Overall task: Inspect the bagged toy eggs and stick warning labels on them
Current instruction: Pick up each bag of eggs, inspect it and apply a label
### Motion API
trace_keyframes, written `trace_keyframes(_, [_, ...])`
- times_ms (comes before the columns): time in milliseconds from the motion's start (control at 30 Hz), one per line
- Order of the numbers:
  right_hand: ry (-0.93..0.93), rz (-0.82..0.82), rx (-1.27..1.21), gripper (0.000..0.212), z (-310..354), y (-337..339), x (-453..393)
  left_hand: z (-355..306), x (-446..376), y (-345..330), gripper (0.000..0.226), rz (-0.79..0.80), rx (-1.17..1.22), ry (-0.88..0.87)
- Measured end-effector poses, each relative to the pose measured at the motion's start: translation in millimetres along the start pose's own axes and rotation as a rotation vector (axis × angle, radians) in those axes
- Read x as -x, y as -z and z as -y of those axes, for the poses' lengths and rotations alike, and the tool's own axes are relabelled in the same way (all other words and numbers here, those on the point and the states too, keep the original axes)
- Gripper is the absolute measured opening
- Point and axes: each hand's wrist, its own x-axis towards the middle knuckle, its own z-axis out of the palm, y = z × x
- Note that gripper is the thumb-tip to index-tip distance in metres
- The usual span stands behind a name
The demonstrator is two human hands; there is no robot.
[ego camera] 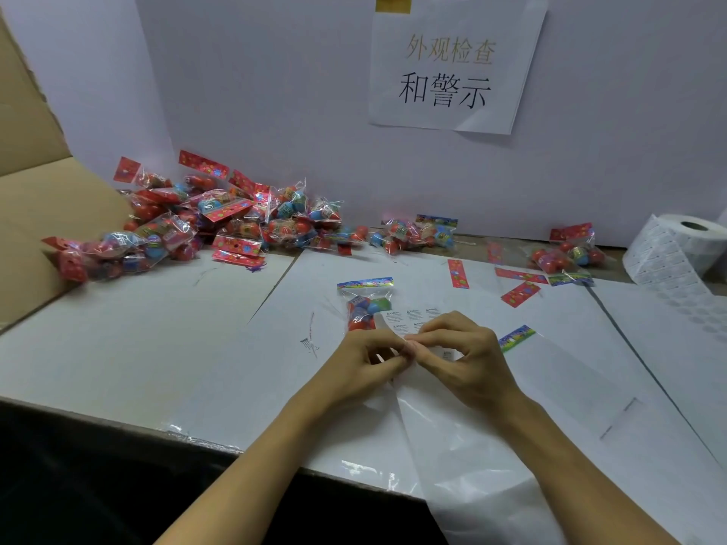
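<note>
Pinching label strip (409, 320), both hands (409, 350), beside egg bag (366, 304)

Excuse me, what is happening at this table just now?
A person is labelling small bags of toy eggs. The left hand and the right hand meet at their fingertips over a strip of warning labels, apparently peeling one off. One bag of eggs lies just behind the hands. A large pile of bags sits at the back left, and a label roll stands at the far right.
</note>
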Motion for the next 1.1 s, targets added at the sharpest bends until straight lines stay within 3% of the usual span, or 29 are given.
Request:
trace_keyframes(200, [-0.005, -0.016, 0.033, 0.006, 2.0, 0.2, -0.8, 1.7, 0.7, -1.4, 0.009, 0.018, -0.016, 0.014])
trace_keyframes(300, [-0.046, -0.082, 0.044, 0.008, -1.0, 0.9, -0.6, 0.5, 0.0, -1.4, 0.018, 0.008, 0.025, 0.038])
trace_keyframes(367, [-0.188, -0.248, -0.005, 0.015, -5.6, 3.1, -2.9, -0.3, -1.3, 0.8, 0.040, -0.017, 0.094, 0.076])
trace_keyframes(467, [-0.520, -0.640, -0.195, 0.020, -19.4, 16.0, -9.8, -0.6, -3.6, 2.0, 0.075, -0.074, 0.018, 0.100])
trace_keyframes(500, [-0.603, -0.737, -0.251, 0.019, -24.2, 21.5, -11.1, 0.6, -4.3, 1.4, 0.078, -0.112, -0.049, 0.080])
trace_keyframes(567, [-0.702, -0.825, -0.291, 0.018, -31.2, 28.9, -10.5, 1.3, -3.8, 0.4, 0.059, -0.185, -0.163, 0.067])
trace_keyframes(667, [-0.682, -0.768, -0.241, 0.012, -29.6, 26.7, -8.6, 1.7, -0.2, 0.5, 0.047, -0.033, -0.271, 0.097])
trace_keyframes(733, [-0.535, -0.658, -0.128, 0.011, -20.6, 21.1, -7.8, 2.2, 1.5, -0.4, 0.044, 0.046, -0.275, 0.011])
trace_keyframes(867, [-0.176, -0.383, 0.110, 0.007, -4.6, 8.2, -4.3, -3.7, 3.7, 0.9, 0.049, -0.100, -0.092, -0.003])
trace_keyframes(1100, [-0.027, -0.134, 0.171, 0.019, 3.7, -3.7, 0.0, -8.1, 4.3, -0.8, 0.024, -0.030, -0.091, -0.029])
